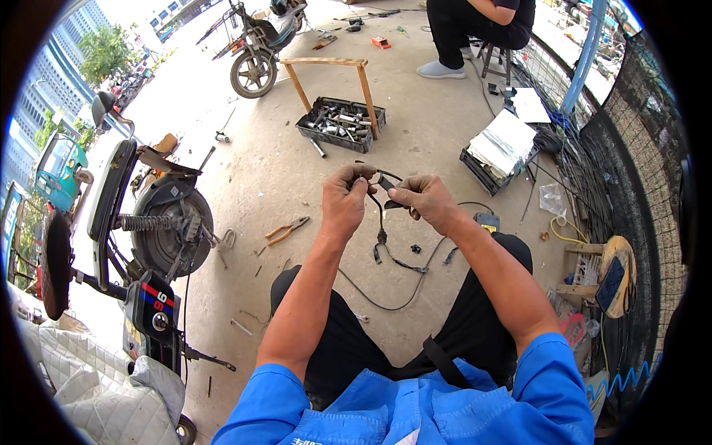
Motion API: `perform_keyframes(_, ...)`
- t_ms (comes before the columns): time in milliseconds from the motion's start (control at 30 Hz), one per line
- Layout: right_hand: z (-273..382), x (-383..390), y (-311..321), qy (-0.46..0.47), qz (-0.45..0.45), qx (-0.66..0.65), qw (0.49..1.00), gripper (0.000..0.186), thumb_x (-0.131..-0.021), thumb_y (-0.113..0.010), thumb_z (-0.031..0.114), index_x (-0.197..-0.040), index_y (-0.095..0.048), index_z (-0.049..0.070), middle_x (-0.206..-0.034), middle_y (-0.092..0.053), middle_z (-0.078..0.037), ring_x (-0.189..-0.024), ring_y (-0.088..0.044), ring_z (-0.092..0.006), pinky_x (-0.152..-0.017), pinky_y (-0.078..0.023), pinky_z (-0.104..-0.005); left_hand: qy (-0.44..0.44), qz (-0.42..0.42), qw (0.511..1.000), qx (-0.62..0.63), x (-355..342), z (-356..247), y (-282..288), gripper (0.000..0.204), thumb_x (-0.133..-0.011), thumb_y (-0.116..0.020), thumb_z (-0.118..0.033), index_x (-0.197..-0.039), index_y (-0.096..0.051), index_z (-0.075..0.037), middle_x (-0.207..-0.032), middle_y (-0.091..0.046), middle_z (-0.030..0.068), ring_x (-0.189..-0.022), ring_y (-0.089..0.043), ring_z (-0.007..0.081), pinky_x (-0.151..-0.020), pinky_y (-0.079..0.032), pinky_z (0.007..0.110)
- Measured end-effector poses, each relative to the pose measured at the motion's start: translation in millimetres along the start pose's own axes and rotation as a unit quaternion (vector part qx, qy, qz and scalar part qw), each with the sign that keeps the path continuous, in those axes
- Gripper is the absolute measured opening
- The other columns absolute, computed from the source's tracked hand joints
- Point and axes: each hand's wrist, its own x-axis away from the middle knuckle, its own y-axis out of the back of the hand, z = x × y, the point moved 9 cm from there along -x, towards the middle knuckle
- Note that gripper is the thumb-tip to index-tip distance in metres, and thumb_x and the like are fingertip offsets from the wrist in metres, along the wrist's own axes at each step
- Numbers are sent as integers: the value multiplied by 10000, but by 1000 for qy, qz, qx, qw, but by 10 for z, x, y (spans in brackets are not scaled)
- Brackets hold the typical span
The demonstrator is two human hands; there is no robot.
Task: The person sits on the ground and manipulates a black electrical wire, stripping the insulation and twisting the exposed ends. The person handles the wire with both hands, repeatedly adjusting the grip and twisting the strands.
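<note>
Over the concrete floor, both hands are raised in front of my knees. Fingers and thumb of my left hand (347,194) are pinched on a thin black cable (381,215). My right hand (426,197) grips a small black piece (385,182) that looks like a plug or housing; the fingers hide part of it. From the hands the cable hangs down to a dark connector (382,236) and branches, its looped end (393,307) lying on the floor between my legs. Orange-handled pliers (282,232) lie apart from my left forearm.
A black crate of tools (304,127) with a wooden handle stands ahead. To the left is a partly dismantled scooter (167,222); another scooter (254,70) is parked farther off. A crate with papers (502,144) is at right. A person (475,30) sits on a stool beyond.
</note>
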Motion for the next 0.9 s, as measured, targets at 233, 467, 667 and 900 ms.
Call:
perform_keyframes(233, 78, 7, -55, 63, 12, 49, 997, 271, -837, -789, 267, -716, -690, 45, -629, -582, 20, -541, -488, -53, -470, -378, -234, 13, -7, 999, -37, 13, 3, -14, 152, -899, -633, -12, -1021, -659, 75, -928, -707, 131, -843, -690, 181, -794, -553, 297)
perform_keyframes(467, 47, 32, -124, 43, 49, 98, 993, 251, -794, -799, 228, -676, -712, 23, -576, -595, 8, -526, -468, -58, -480, -332, -268, 29, -45, 998, 16, 13, 64, 70, 216, -831, -750, -30, -996, -658, 75, -907, -713, 138, -828, -687, 178, -774, -545, 288)
perform_keyframes(667, -1, 60, -184, 8, 86, 122, 989, 226, -764, -797, 218, -683, -703, 29, -580, -589, 1, -544, -486, -72, -506, -353, -272, 38, -44, 998, 31, 21, 54, 62, 261, -796, -788, -35, -994, -658, 74, -908, -702, 124, -814, -673, 172, -763, -539, 284)
perform_keyframes(900, 35, 77, -144, -2, 63, 79, 995, 176, -764, -787, 167, -715, -681, 35, -670, -614, -13, -576, -526, -98, -525, -401, -273, 27, -35, 998, 40, 29, 21, 45, 261, -782, -795, -28, -993, -663, 51, -906, -691, 96, -806, -656, 149, -743, -532, 268)
